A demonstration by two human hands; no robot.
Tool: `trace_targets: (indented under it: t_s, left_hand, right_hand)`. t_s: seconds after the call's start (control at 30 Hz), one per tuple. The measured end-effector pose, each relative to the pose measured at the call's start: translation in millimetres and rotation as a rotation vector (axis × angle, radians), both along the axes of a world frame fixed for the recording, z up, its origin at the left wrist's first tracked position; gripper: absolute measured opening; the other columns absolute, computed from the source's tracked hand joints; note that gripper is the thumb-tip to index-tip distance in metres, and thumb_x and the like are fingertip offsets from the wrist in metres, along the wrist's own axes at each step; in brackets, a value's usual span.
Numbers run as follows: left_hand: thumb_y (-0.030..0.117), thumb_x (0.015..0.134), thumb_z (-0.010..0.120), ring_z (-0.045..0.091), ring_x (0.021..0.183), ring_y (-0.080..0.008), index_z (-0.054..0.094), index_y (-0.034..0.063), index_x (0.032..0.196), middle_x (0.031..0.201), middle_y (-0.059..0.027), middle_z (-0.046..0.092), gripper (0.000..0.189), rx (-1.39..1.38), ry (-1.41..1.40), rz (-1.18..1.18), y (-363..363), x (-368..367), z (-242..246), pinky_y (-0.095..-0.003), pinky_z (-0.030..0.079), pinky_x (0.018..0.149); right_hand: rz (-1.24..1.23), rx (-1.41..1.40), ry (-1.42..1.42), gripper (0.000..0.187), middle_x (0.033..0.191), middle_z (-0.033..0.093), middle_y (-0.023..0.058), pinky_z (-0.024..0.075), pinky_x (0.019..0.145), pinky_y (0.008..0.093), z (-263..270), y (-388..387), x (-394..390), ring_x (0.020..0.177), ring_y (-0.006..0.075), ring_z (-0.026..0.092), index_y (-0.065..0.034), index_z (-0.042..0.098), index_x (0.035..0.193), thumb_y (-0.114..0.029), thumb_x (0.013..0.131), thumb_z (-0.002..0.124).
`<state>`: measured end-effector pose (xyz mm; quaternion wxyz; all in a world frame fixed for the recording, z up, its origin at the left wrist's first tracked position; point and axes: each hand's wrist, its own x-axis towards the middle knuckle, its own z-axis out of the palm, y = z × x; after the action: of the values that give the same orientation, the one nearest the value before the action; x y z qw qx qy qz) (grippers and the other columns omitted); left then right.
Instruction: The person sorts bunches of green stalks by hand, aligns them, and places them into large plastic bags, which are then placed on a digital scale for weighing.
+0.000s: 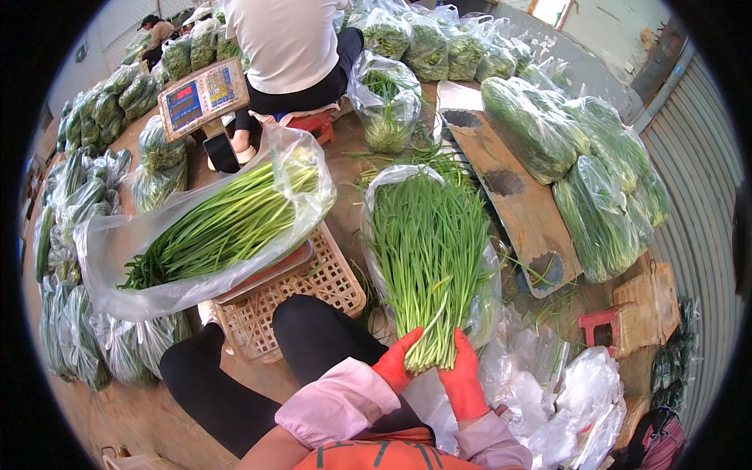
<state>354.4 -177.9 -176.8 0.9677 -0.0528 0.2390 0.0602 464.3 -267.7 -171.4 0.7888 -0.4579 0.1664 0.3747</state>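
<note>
In an orange-red glove, my left hand (399,359) grips one side of a thick bundle of long green chives (432,264). My right hand (463,376), gloved alike, holds the other side near the pale cut ends. The leaves point away from me and rest on an open clear plastic bag (492,282) on the ground. To the left, a second open plastic bag (108,247) of chives (229,217) lies across a weighing scale (264,275). The scale's lit display panel (204,97) stands behind it.
A plastic crate (282,320) sits under the scale. Loose plastic bags (540,405) lie by my right side. A stained board (511,188) and stacked bagged greens (599,229) are farther right. Ahead, a person (288,47) sits on a red stool (314,125). More bagged vegetables (76,335) line the left.
</note>
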Motion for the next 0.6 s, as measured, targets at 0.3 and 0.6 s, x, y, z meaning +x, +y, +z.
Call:
trace_targets:
  t_s: [0.3,0.6]
  left_hand:
    - [0.033,0.089,0.062,0.063,0.098,-0.0194,0.055,0.0097,0.125,0.112,-0.0047,0.065,0.044,0.133,0.220,-0.004,-4.7,-0.3,-2.6,-0.0336,0.048,0.087]
    - [0.055,0.089,0.050,0.062,0.098,-0.0216,0.054,0.0171,0.127,0.116,-0.0046,0.064,0.053,0.130,0.086,0.006,-7.6,4.3,-4.0,-0.0423,0.049,0.083]
  right_hand:
    - [0.456,-0.266,-0.373,0.056,0.114,0.059,0.0112,0.0502,0.084,0.0341,30.7,8.4,-5.6,0.097,0.0215,0.061,-0.0038,0.042,0.129,-0.011,0.081,0.069]
    - [0.236,-0.002,-0.208,0.047,0.119,0.059,0.0099,0.0450,0.093,0.0336,-17.3,-6.2,-19.0,0.106,0.0208,0.058,-0.0051,0.053,0.123,-0.040,0.092,0.056]
